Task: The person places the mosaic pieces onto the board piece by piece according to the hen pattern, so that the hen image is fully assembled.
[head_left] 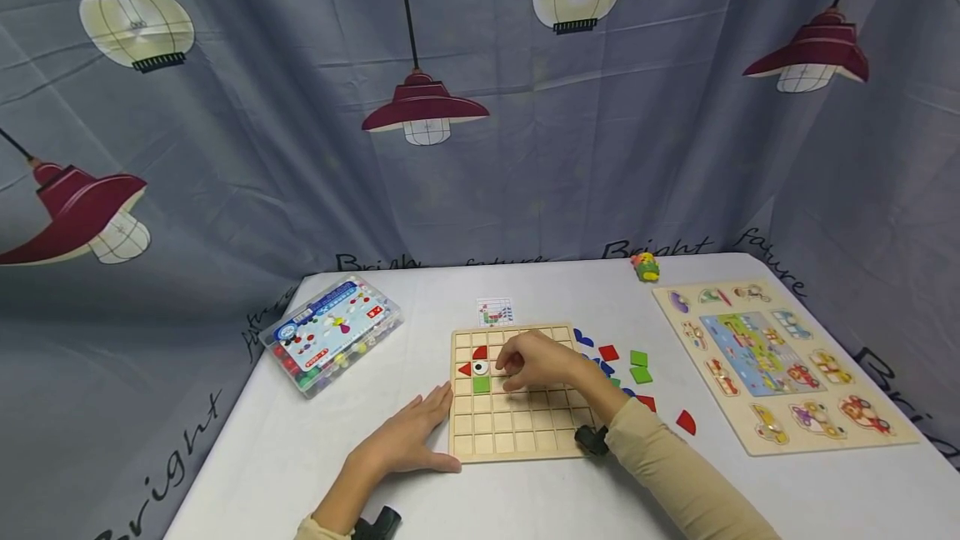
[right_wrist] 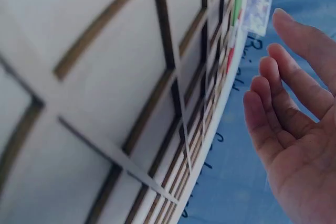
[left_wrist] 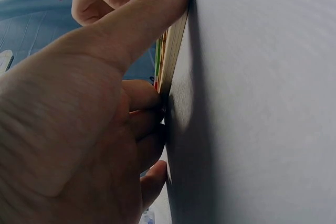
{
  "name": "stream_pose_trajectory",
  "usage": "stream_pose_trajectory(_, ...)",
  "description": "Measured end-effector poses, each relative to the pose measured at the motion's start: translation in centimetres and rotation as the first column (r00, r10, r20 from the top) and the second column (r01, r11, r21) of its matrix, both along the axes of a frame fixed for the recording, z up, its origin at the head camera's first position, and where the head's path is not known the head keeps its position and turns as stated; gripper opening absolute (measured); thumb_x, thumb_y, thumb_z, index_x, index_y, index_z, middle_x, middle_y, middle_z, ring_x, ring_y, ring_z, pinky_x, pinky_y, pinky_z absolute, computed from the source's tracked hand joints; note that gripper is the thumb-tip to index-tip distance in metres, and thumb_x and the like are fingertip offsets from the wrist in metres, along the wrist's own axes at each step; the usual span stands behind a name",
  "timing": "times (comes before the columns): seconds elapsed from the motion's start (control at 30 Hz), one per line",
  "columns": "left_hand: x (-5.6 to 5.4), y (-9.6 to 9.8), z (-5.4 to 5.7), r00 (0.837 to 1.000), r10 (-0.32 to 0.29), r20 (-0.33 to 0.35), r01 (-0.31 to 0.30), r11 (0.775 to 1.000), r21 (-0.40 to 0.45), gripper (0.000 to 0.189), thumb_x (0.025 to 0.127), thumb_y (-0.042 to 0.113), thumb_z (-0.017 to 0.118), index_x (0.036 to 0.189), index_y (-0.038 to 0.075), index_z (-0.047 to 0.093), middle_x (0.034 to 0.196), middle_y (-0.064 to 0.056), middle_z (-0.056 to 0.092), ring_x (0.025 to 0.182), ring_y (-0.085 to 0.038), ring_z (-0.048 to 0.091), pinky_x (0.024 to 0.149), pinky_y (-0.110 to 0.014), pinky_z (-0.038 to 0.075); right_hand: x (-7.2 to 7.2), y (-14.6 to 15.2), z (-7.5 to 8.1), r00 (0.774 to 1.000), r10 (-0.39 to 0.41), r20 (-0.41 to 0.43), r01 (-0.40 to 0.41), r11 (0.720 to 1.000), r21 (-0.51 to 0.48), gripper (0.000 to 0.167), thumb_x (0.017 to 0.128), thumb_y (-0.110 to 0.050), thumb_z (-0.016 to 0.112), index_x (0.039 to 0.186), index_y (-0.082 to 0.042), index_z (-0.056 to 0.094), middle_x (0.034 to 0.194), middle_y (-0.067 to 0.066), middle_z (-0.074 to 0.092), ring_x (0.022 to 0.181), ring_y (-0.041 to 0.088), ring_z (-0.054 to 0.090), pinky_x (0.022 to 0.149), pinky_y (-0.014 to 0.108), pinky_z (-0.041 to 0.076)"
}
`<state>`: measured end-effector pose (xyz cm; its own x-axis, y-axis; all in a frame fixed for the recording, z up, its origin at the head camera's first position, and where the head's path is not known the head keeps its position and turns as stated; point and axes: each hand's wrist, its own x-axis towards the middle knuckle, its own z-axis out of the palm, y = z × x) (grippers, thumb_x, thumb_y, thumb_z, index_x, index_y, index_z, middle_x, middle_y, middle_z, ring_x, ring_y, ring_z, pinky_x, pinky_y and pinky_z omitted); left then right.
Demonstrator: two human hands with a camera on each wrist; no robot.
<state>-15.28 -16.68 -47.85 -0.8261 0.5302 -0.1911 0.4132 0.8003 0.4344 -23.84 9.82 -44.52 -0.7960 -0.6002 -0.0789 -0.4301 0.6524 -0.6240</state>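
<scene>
A wooden grid board (head_left: 513, 444) lies on the table, in front of a small pattern card (head_left: 495, 312). Near its upper left sit a red quarter-circle (head_left: 480, 352), a red triangle (head_left: 465, 369), a round white eye piece (head_left: 481, 367) and a green square (head_left: 482, 385). My left hand (head_left: 408, 437) rests against the board's left edge; in the left wrist view its thumb (left_wrist: 152, 11) touches the edge. Over the board hovers my right hand (head_left: 536, 361). The right wrist view shows its fingers (right_wrist: 286, 69) loosely bent, apart from the grid, holding nothing.
Loose red squares (head_left: 608, 352), green squares (head_left: 639, 358) and blue pieces (head_left: 583, 338) lie right of the board. A clear box (head_left: 337, 332) of coloured parts stands back left. At right lie a wooden picture puzzle (head_left: 787, 432) and a small toy figure (head_left: 645, 267).
</scene>
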Motion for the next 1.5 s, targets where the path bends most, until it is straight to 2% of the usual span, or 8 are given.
stream_pose_trajectory(0.17, 0.0, 0.0, 0.0, 1.0, 0.003, 0.006, -0.003, 1.0, 0.003, 0.114, 0.071, 0.063, 0.074, 0.152, 0.0, 0.026, 0.162, -0.014, 0.023, 0.149, -0.029, 0.025, 0.124, -0.049, 0.021, -0.1, 1.1, 0.4, 1.0, -0.016, 0.003, 0.016, 1.0, -0.015, 0.024, 0.075, -0.016, 0.083, 0.097, -0.008, 0.074, 0.093, 0.001, 0.07, 0.08, 0.009, 0.06, 0.071, 0.021, 0.053)
stream_pose_trajectory(0.43, 0.0, 0.0, -0.1, 1.0, -0.003, -0.002, 0.003, 1.0, 0.008, 0.113, 0.071, 0.062, 0.075, 0.152, -0.001, 0.027, 0.161, -0.014, 0.024, 0.149, -0.029, 0.025, 0.123, -0.049, 0.021, 0.0, 3.9, 0.4, 0.999, -0.025, -0.048, 0.024, 0.999, -0.026, 0.024, 0.076, -0.016, 0.082, 0.096, -0.007, 0.074, 0.091, 0.003, 0.071, 0.079, 0.006, 0.06, 0.069, 0.019, 0.053)
stream_pose_trajectory(0.67, 0.1, -0.1, -0.1, 1.0, 0.003, 0.004, -0.003, 1.0, 0.008, 0.113, 0.071, 0.064, 0.074, 0.152, 0.001, 0.027, 0.162, -0.013, 0.023, 0.15, -0.029, 0.025, 0.123, -0.049, 0.021, 0.6, 6.3, 0.4, 0.998, -0.055, -0.023, 0.055, 0.998, -0.029, 0.025, 0.077, -0.016, 0.081, 0.097, -0.005, 0.073, 0.094, 0.004, 0.07, 0.081, 0.01, 0.06, 0.069, 0.019, 0.052)
stream_pose_trajectory(1.0, 0.1, -0.1, -0.1, 1.0, 0.001, 0.008, -0.001, 1.0, 0.01, 0.115, 0.071, 0.065, 0.074, 0.152, 0.0, 0.026, 0.162, -0.014, 0.023, 0.15, -0.029, 0.024, 0.124, -0.049, 0.02, 1.0, 9.5, 0.2, 0.997, -0.063, -0.039, 0.062, 0.998, -0.022, 0.029, 0.078, -0.02, 0.081, 0.101, -0.005, 0.072, 0.095, 0.003, 0.07, 0.083, 0.012, 0.062, 0.071, 0.021, 0.054)
stream_pose_trajectory(1.23, 0.1, -0.1, -0.2, 1.0, 0.006, 0.008, -0.006, 1.0, 0.001, 0.115, 0.07, 0.066, 0.073, 0.153, 0.001, 0.026, 0.162, -0.012, 0.022, 0.15, -0.028, 0.024, 0.124, -0.048, 0.02, 1.3, 11.0, -0.2, 0.993, -0.119, -0.021, 0.119, 0.993, -0.006, 0.028, 0.078, -0.019, 0.081, 0.101, -0.007, 0.071, 0.097, 0.003, 0.07, 0.089, 0.017, 0.063, 0.076, 0.027, 0.057)
stream_pose_trajectory(1.5, -0.1, 0.0, -0.2, 1.0, 0.003, -0.006, -0.003, 1.0, -0.004, 0.114, 0.071, 0.066, 0.073, 0.153, 0.002, 0.026, 0.162, -0.011, 0.023, 0.15, -0.027, 0.024, 0.124, -0.048, 0.021, 1.6, 13.5, -0.3, 0.984, -0.174, -0.045, 0.175, 0.984, 0.02, 0.029, 0.076, -0.017, 0.081, 0.101, -0.007, 0.072, 0.098, 0.003, 0.07, 0.088, 0.017, 0.062, 0.078, 0.031, 0.057)
